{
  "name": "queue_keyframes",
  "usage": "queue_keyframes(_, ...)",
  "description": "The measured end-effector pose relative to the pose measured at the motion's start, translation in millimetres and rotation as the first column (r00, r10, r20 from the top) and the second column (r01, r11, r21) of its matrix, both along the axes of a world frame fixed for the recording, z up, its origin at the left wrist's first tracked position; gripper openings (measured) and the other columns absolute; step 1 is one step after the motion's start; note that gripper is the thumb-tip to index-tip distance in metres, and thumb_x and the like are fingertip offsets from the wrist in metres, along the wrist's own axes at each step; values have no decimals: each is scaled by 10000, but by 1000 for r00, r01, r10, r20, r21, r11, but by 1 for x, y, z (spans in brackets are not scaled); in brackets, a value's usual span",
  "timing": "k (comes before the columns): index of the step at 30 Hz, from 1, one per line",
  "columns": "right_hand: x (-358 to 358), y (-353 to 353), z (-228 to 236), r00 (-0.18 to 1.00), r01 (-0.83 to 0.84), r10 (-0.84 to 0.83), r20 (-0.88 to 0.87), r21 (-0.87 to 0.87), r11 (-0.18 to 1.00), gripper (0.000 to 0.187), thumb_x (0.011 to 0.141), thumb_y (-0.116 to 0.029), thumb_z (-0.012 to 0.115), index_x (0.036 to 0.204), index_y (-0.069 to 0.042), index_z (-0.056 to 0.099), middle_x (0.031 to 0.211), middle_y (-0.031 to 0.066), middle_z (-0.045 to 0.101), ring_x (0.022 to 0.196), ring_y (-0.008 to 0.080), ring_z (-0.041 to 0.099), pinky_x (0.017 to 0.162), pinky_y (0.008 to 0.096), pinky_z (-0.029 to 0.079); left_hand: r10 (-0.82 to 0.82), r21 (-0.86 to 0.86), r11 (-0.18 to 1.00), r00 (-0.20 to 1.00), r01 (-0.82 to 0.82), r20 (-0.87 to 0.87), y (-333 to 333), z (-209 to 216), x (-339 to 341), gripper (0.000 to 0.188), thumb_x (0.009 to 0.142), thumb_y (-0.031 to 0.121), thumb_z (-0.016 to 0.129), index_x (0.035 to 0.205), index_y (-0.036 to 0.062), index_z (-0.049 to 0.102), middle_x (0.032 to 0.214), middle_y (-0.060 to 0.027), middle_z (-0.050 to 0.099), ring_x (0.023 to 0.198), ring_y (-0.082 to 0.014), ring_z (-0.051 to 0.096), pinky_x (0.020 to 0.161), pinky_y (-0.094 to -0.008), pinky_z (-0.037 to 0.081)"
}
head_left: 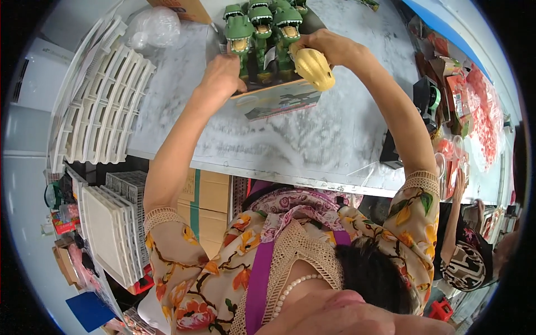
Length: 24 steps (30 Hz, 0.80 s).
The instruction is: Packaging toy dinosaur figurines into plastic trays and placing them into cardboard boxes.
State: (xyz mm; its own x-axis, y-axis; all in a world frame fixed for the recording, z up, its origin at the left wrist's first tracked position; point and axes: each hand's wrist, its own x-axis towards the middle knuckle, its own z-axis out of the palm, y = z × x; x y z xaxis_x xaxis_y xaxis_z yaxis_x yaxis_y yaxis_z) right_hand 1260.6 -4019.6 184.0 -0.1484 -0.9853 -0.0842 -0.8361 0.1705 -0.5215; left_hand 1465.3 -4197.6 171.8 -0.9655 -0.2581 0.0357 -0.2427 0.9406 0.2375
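Observation:
On the table, a display box [285,103] with a dark dinosaur picture on its near wall holds several green toy dinosaurs [262,25] standing upright, mouths open. My left hand [223,78] is closed at the box's left side, its fingers near the rim and beside the front green toy. At the right side, my right hand [329,47] is closed around the back of a yellow toy dinosaur [315,70]. The yellow toy leans out over the near right corner of the box. Some of the right fingers are hidden behind it.
Stacked white plastic racks [103,106] stand at the table's left edge. A clear plastic bag [156,28] and a cardboard box [181,8] lie at the back left. Red packaged goods [480,111] crowd the right side, where another person [469,251] is nearby.

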Motion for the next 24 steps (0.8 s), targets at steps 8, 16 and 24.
queue_keyframes(8, 7, -11, -27, 938, 72, -82, -337, -43, 996, 185, 808, -218, 600, 902, -73, 667, 970, 169, 663, 941, 353, 641, 788, 413, 530, 63, -235, 971, 995, -44, 74, 8, -23, -11, 180, 721, 72, 650, 852, -37, 592, 763, -278, 617, 799, -451, 626, 703, -495, 515)
queue_keyframes(16, -5, -14, -69, 926, 203, -246, -288, -173, 964, 226, 811, -217, 597, 934, -34, 647, 1041, 211, 646, 999, 389, 615, 820, 465, 517, 55, -255, 966, 996, -35, 73, 5, -43, -17, 158, 801, 113, 522, 807, 35, 659, 816, -201, 664, 802, -404, 648, 728, -495, 526)
queue_keyframes(24, -5, -1, -60, 955, 69, -142, -262, -270, 960, 171, 787, -172, 597, 863, -32, 658, 925, 188, 658, 902, 359, 641, 770, 425, 520, -127, -271, 951, 987, 148, 94, 12, -35, -6, 165, 786, 116, 550, 741, 47, 693, 787, -176, 679, 771, -352, 669, 682, -473, 544)
